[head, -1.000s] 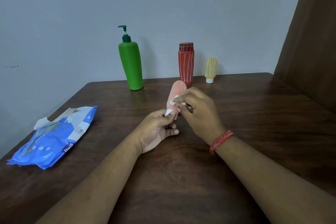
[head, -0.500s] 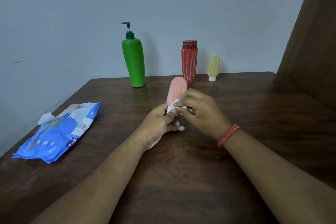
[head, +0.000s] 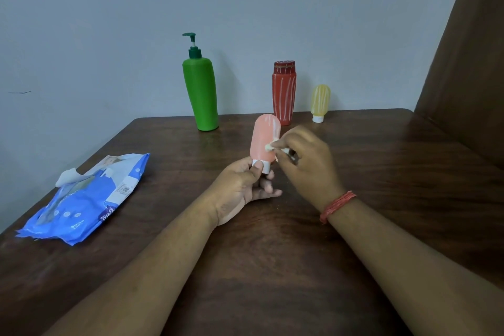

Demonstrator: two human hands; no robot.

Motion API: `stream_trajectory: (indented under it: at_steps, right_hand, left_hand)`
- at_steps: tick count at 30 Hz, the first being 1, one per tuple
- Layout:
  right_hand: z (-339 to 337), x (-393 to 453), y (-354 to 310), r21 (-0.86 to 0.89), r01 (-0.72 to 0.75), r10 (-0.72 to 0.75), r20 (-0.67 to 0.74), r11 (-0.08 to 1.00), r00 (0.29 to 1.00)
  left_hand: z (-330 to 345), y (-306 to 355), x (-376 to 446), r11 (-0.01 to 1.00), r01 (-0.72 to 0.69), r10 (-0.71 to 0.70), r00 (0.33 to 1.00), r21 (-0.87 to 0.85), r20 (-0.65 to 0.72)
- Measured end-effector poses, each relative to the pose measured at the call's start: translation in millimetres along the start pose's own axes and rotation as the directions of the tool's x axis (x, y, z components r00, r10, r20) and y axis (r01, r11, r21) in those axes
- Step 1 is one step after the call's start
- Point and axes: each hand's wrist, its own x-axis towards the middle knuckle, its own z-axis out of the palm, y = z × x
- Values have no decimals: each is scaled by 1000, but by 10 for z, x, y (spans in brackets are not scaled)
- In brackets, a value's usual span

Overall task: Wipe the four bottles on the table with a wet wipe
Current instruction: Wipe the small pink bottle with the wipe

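I hold the pink bottle upside down above the wooden table, its white cap pointing down into my left hand. My left thumb and fingers are curled round that cap, pinching it so the rounded pink body stands up and tilts slightly away from me. My right hand sits just to the right of the bottle, fingers bent and closed on a small bunched wet wipe, which I press against the lower right side of the pink body. A red thread band circles my right wrist. The other three bottles stand upright at the far edge near the wall, well apart from my hands: the green pump bottle on the left, the red bottle right behind the pink one, and the small yellow bottle resting on its white cap. The blue wipes pack lies flat to my left, a wipe sticking out of its opening.
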Motion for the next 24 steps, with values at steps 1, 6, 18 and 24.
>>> stream_trajectory:
  at_steps: [1,6,18,24]
  right_hand:
    - [1,-16,-5,3,13,-13,38,1000,999]
    - [-33,6,12,7,-7,7,-8,1000,1000]
    - [-89,43,36,4,-8,9,-110,1000,994]
    - [-174,79,14,-40,-38,30,-192,998,981]
  left_hand:
    - [-1,1,0,1000,-7,7,1000,-4,1]
    - [-24,-11,5,999,3,-5,1000,51,28]
    - [-69,-45,7,969,-10,-6,998,246,68]
    - [-11,-48,-10,878,-29,-4,998,478,68]
